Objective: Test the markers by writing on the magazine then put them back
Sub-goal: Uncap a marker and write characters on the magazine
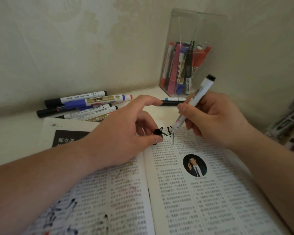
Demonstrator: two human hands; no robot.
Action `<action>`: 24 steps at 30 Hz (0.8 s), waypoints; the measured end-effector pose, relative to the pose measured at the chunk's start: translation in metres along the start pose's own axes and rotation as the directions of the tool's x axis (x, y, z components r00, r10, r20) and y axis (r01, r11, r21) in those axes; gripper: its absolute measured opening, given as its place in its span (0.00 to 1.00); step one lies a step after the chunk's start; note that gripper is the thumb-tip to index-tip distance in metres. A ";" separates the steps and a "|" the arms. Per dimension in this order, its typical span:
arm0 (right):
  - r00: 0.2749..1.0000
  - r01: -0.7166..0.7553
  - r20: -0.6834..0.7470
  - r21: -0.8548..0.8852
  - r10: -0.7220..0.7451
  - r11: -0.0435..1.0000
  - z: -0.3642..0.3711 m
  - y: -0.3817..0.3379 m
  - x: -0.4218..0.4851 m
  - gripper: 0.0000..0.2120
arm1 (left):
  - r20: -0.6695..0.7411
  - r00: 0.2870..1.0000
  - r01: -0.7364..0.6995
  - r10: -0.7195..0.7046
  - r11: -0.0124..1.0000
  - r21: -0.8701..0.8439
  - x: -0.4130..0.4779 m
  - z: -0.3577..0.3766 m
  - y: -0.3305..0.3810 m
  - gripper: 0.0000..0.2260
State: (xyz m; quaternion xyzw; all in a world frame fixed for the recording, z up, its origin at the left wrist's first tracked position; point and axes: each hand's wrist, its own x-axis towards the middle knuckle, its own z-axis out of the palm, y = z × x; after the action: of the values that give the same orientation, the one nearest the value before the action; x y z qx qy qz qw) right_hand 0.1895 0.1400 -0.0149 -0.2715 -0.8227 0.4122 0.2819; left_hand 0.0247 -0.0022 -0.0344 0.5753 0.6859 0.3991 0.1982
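1. the white-barrelled marker with a black butt end [196, 97] is pinched in the right hand [215, 119], thumb and fingers curled round its lower barrel; its tip is below the grip, on the top margin of the open printed magazine [202, 192], beside fresh black strokes [166, 131].
2. its long axis tilts from the tip up and away past the grip, and the butt points toward the tall clear plastic box [185, 28] beyond the grip.
3. one small black cap [157, 131] is pinched in the left hand [124, 131], just left of the tip. recapping likely comes next; the left hand is nearer the tip, and the right hand is nearer the box.
4. two markers [172, 101] lie just beyond the grip, between it and the box.
5. far left of the grip, at least six capped markers lie in a loose pile [85, 106] on the pale table [12, 133].
6. the box holds a bunch of upright markers, too crowded to count.
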 end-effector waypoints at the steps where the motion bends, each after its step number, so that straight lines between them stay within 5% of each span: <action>1: 0.999 0.011 -0.050 0.070 -0.008 0.998 0.000 -0.001 0.000 0.11 | 0.006 1.000 -0.001 0.001 1.000 -0.016 0.000 0.000 0.000 0.30; 4: 0.984 0.101 -0.175 0.324 -0.046 0.941 0.000 -0.006 -0.002 0.13 | 0.028 1.000 -0.004 0.005 0.998 -0.061 -0.001 0.000 -0.001 0.32; 7: 0.985 0.145 -0.146 0.431 -0.090 0.890 0.005 -0.011 -0.008 0.13 | 0.064 0.998 -0.018 0.022 0.998 -0.064 -0.001 0.001 0.000 0.33; 10: 0.985 0.174 -0.080 0.376 -0.156 0.910 0.011 -0.008 -0.010 0.09 | 0.082 0.996 -0.028 0.032 0.999 -0.045 -0.001 0.000 0.002 0.33; 15: 0.971 0.226 0.027 0.237 -0.239 0.945 0.017 -0.004 -0.009 0.17 | 0.082 0.996 -0.044 0.048 0.998 -0.050 -0.001 0.000 0.002 0.34; 19: 0.964 0.224 0.135 0.047 -0.229 0.973 0.020 -0.005 -0.011 0.10 | 0.078 0.995 -0.058 0.062 0.997 -0.054 -0.001 0.000 0.002 0.34; 24: 0.969 0.236 0.105 -0.099 -0.226 0.967 0.025 -0.011 -0.013 0.10 | 0.065 0.996 -0.053 0.055 0.998 -0.039 -0.001 -0.001 0.003 0.34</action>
State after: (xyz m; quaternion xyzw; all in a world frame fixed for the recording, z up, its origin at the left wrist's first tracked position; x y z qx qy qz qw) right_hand 0.1787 0.1124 -0.0209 -0.1695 -0.8826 0.3423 0.2742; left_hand 0.0257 -0.0035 -0.0320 0.6028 0.6556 0.3976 0.2207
